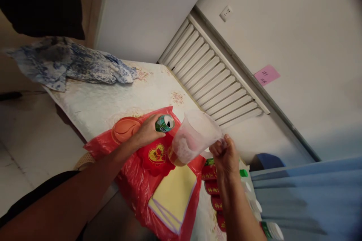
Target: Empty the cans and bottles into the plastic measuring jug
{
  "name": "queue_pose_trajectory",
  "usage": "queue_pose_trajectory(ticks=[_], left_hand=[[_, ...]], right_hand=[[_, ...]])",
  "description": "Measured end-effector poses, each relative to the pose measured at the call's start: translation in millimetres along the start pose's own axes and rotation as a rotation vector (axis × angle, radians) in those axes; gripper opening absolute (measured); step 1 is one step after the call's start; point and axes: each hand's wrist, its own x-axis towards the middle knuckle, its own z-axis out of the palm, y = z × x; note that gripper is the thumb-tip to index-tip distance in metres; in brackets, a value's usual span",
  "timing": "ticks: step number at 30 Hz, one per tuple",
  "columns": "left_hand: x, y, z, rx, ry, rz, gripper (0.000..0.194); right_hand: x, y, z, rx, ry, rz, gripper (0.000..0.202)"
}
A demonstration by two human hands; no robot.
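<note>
In the head view my left hand [149, 131] is wrapped round a green drink can [163, 123], tilted with its opened top facing right. Just right of it, a translucent plastic pitcher [192, 139] is gripped at its handle by my right hand [224, 154]. Amber liquid with pale foam lies in the bottom of the pitcher. Can and pitcher appear apart. Beneath them a red plastic bag [127, 180] is spread on the table, bearing an orange-red lid [124, 128], a red dish with a gold heart [157, 154] and a folded yellow cloth [175, 196].
Several red cans [212, 187] and white-capped bottles [256, 206] stand partly behind my right forearm. A blue-and-white cloth [85, 62] lies at the far left of the flowered tabletop [152, 94]. A radiator [212, 71] and a blue curtain [308, 196] border the right side.
</note>
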Motion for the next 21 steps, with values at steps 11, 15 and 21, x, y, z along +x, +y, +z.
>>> queue_pose_trajectory(ticks=[11, 15, 21], left_hand=[[0, 3, -14.1, 0.037, 0.129, -0.045, 0.060], [-1, 5, -17.2, 0.021, 0.158, -0.068, 0.056], [0, -3, -15.6, -0.061, 0.167, -0.079, 0.058]], right_hand=[[-13, 70, 16, 0.082, 0.060, -0.019, 0.041], [-24, 94, 13, 0.123, 0.079, -0.031, 0.038], [-35, 108, 8, 0.085, 0.081, -0.048, 0.040]])
